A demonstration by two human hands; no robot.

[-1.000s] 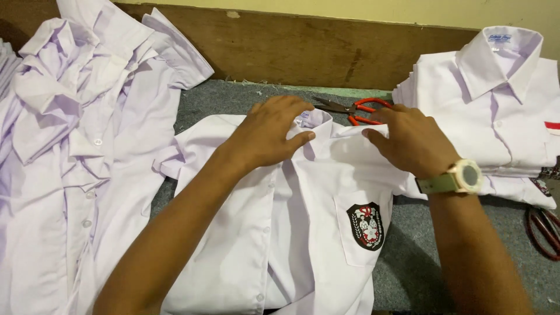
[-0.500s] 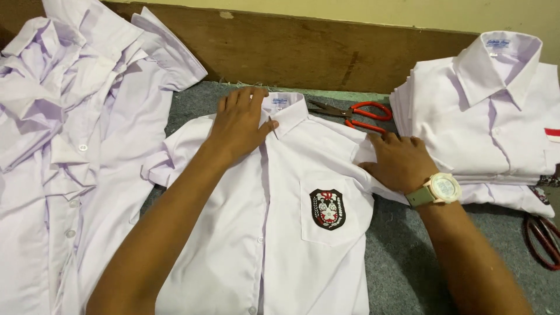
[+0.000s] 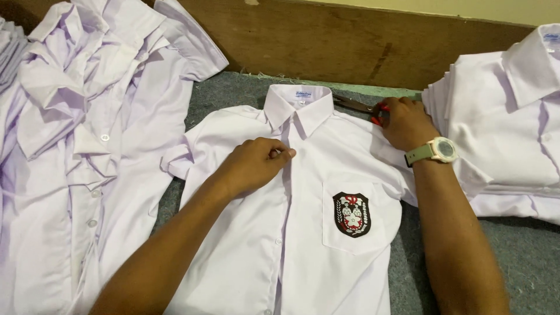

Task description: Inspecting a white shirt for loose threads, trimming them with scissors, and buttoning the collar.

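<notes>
Head view: a white short-sleeved school shirt (image 3: 291,233) with a black-and-red embroidered badge (image 3: 352,214) on its chest pocket is laid flat, front up, in the middle of the grey felt-covered worktop (image 3: 525,251), its collar (image 3: 297,108) towards the brown wooden back board (image 3: 350,44). The left hand (image 3: 254,165) is rested on the buttoned placket just below the collar, its fingers (image 3: 280,154) curled together and pressed against the cloth rather than clamped around it. The right hand (image 3: 405,122), with a pale wristwatch on an olive strap (image 3: 434,151), is placed at the shirt's shoulder, and its fingers are closed over the red handles of a pair of scissors (image 3: 364,108) lying beside the collar; whether the handles are fully gripped cannot be told. A loose heap of unfolded white shirts (image 3: 87,134) is seen at the left, and a neat stack of folded white shirts (image 3: 507,128) at the right, touching the laid shirt's sleeve. By judgement, the placket is best kept pinned and flat while the blades are brought near, so that the cloth is not puckered or nicked.
</notes>
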